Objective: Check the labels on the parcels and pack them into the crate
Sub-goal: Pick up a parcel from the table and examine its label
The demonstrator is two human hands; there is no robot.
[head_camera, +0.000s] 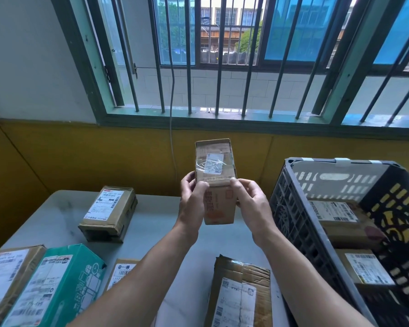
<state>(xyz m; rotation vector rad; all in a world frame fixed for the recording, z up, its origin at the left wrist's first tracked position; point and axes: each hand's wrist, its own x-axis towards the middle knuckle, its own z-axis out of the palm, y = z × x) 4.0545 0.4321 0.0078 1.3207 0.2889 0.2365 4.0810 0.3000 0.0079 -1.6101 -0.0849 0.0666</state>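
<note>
Up went the small brown parcel (215, 161), held in mid-air above the far middle of the table (156, 223), just left of the crate (293, 220), and both hands were on it. The left hand (192, 199) gripped the left edge with its thumb laid across the near face and its fingers curled round behind. The right hand (252, 201) pinched the right edge between thumb and fingers. The taped white label (214, 165) was turned towards the camera, so this looked like the checking step, with the packing yet to come. The next move, by my reckoning, called for a swing to the right, over the crate's tall left wall, and a drop into the free space inside. Now the count! There was one parcel in hand. Five waited on the table: a brown box (109, 213) at far left, a brown one (7, 279) at near left, a green box (57, 284) beside it, a small one (122, 271) half hidden behind the left forearm, and a battered carton (241, 293) in the near middle. Two parcels lay in the single black crate, one far (340, 220) and one near (364, 267). That made eight parcels in all.
</note>
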